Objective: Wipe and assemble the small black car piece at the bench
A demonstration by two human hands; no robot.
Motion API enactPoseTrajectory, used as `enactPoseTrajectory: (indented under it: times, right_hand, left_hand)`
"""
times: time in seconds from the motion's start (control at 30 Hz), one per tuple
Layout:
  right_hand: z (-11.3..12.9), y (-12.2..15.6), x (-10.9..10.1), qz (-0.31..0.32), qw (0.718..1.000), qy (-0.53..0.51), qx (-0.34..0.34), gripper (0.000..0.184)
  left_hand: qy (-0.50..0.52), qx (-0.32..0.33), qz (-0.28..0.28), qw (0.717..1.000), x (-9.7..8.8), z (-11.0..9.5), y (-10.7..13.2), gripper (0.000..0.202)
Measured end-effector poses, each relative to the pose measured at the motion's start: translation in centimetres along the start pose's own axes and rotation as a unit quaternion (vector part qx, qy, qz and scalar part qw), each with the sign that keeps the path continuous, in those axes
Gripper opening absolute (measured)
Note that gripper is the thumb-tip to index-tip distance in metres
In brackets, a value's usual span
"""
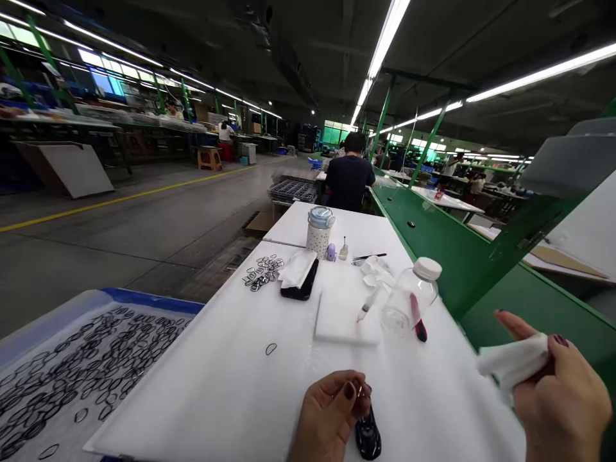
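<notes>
The left hand (330,414) pinches a small black glossy part (368,436) at the near edge of the white worktop (231,385), thumb and fingers closed on its upper end while its lower end rests on or just above the surface; which, I cannot tell. The right hand (561,391) is raised off to the side over the green conveyor (433,237), its grip closed around a folded white cloth (513,362), well apart from the part.

A single black ring (271,349) lies loose on the worktop ahead of the left hand. Further on sit a white pad (344,314) with a small syringe (368,305) on it, a clear bottle (409,298) with a white cap, and a red-and-black pen (418,319) just beside the bottle. A pile of rings (262,271) lies near a dark phone (299,285), and a tray (72,378) at the left holds many more.

The risks, as I judge them: the part is held by its tip only, so it could slip and skid off the near edge. The loose ring could be brushed away by a sleeve. A sweep toward the pad could tip the bottle or roll the pen
</notes>
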State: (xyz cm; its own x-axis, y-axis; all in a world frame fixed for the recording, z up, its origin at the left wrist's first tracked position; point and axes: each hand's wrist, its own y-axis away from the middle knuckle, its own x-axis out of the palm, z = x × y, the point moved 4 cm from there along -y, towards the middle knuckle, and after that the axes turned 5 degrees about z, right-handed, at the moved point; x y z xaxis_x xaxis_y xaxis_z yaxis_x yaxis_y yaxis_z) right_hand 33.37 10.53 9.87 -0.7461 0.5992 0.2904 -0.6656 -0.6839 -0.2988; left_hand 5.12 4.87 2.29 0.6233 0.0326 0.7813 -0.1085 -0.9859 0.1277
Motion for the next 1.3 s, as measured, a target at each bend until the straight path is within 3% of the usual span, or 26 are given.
enactPoseTrajectory:
  times: [0.07,0.17,0.2,0.27,0.37,0.43,0.53,0.6,0.7,0.83,0.97,1.07,1.13,1.23,1.3]
  right_hand:
    - [-0.4,3.1,1.3,0.122,0.988,-0.064,0.071,0.02]
    - [-0.3,8.9,4.5,0.347,0.92,-0.072,0.168,0.03]
    - [-0.1,10.5,5.4,0.395,0.902,-0.042,0.166,0.031]
    - [0.5,12.8,6.7,0.446,0.89,0.046,0.082,0.026]
    - [1.9,14.6,8.1,0.448,0.874,0.124,-0.14,0.011]
    - [2.3,15.4,8.6,0.439,0.856,0.134,-0.237,0.014]
    - [2.6,16.0,8.8,0.417,0.839,0.165,-0.308,0.02]
    - [2.7,16.1,8.6,0.434,0.817,0.188,-0.33,0.02]
    - [3.0,15.4,8.0,0.463,0.787,0.23,-0.337,0.02]
    - [3.7,14.4,7.8,0.419,0.807,0.243,-0.338,0.022]
    - [3.6,15.4,9.0,0.491,0.791,0.213,-0.295,0.016]
    - [3.6,15.3,8.7,0.537,0.781,0.201,-0.248,0.019]
    - [3.4,13.9,7.5,0.526,0.799,0.195,-0.216,0.018]
    - [2.1,10.8,4.9,0.424,0.872,0.202,-0.135,0.011]
    - [0.4,9.3,3.2,0.36,0.909,0.203,-0.044,0.023]
  left_hand:
    - [0.02,-0.015,0.007,1.0,0.3,-0.1,0.3,0.031]
    - [0.032,-0.024,0.013,0.999,0.6,-0.5,0.7,0.024]
    - [0.031,-0.024,0.016,0.999,0.6,-0.5,0.8,0.022]
    - [0.028,-0.026,0.03,0.999,0.6,-0.6,0.9,0.02]
    - [0.036,-0.026,0.043,0.998,0.4,-0.3,0.8,0.017]
    - [0.04,-0.021,0.041,0.998,0.3,-0.2,0.7,0.017]
    - [0.023,-0.015,0.028,0.999,0.4,-0.2,0.5,0.016]
    - [0.022,-0.02,0.018,0.999,0.4,-0.1,0.4,0.017]
    - [0.036,-0.024,0.003,0.999,0.3,-0.1,0.4,0.021]
    - [0.029,-0.018,0.01,0.999,0.4,-0.2,0.4,0.021]
    - [0.017,-0.009,0.015,1.0,0.4,-0.3,0.4,0.016]
    - [0.022,-0.012,0.005,1.0,0.2,-0.3,0.5,0.019]
    - [0.02,-0.011,0.0,1.0,0.1,-0.2,0.6,0.021]
    - [-0.002,-0.01,-0.009,1.0,0.1,-0.3,0.8,0.024]
    - [-0.019,-0.01,-0.011,1.0,0.4,-0.4,0.8,0.025]
